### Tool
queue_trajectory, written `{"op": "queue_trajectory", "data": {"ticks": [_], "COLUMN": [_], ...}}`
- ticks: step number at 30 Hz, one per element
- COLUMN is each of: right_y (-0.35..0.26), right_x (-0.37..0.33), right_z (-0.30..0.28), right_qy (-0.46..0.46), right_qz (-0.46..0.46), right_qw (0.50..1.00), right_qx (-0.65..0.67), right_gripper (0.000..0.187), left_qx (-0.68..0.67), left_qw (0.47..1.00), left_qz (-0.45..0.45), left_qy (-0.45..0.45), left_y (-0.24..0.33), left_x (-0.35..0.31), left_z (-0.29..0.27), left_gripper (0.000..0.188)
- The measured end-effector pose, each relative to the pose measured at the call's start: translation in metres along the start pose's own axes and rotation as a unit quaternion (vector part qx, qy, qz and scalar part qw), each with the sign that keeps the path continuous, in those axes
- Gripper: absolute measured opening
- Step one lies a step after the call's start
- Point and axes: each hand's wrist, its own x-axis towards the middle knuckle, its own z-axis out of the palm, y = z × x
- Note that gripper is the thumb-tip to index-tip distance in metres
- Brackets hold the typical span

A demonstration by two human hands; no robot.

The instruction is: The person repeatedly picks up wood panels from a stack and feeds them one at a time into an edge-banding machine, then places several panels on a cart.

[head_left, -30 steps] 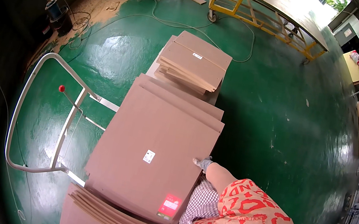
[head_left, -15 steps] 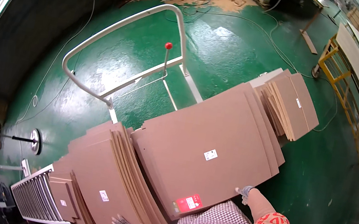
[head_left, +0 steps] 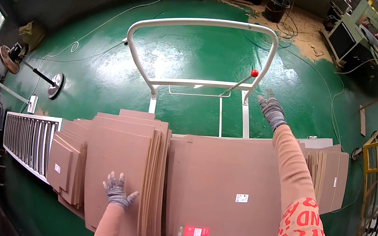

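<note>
Several stacks of brown fibreboard panels lie side by side in front of me. My left hand (head_left: 119, 191), in a grey glove, rests with spread fingers on the left panel stack (head_left: 118, 151). Reaching forward past the big middle panel stack (head_left: 219, 173), my gloved right hand (head_left: 271, 111) has its fingers stretched and holds nothing. Just beyond it stands the white tubular cart handle (head_left: 205, 21), with a red-knobbed lever (head_left: 254, 73) near its right side. My right hand looks apart from both. A white label (head_left: 241, 198) and a red label (head_left: 196, 233) sit on the middle stack.
Smaller panel stacks lie at the left (head_left: 61, 161) and right (head_left: 336, 180). A roller conveyor (head_left: 31, 136) stands at far left, near a round-based stand (head_left: 56, 86). Hoses cross the green floor (head_left: 198, 59). A yellow frame trolley (head_left: 374, 164) is at right; a black bucket (head_left: 276, 10) stands behind.
My right hand has left the middle stack's near edge and reached forward toward the cart handle. My left hand has slid farther up its stack. The view has turned.
</note>
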Motion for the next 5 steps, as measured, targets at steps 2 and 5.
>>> {"op": "queue_trajectory", "data": {"ticks": [2, 5], "right_y": [-0.021, -0.087], "right_x": [0.046, 0.112], "right_z": [-0.007, 0.054], "right_qy": [0.010, 0.004], "right_qz": [0.001, 0.020], "right_qw": [1.000, 0.989], "right_qx": [0.018, 0.143], "right_gripper": [0.074, 0.086], "left_qx": [0.028, 0.070], "left_qw": [0.999, 0.998], "left_qz": [0.039, 0.004], "left_qy": [0.009, 0.005], "left_y": [0.024, -0.034], "left_x": [0.021, 0.082], "left_z": [0.025, 0.021], "left_gripper": [0.115, 0.116]}}
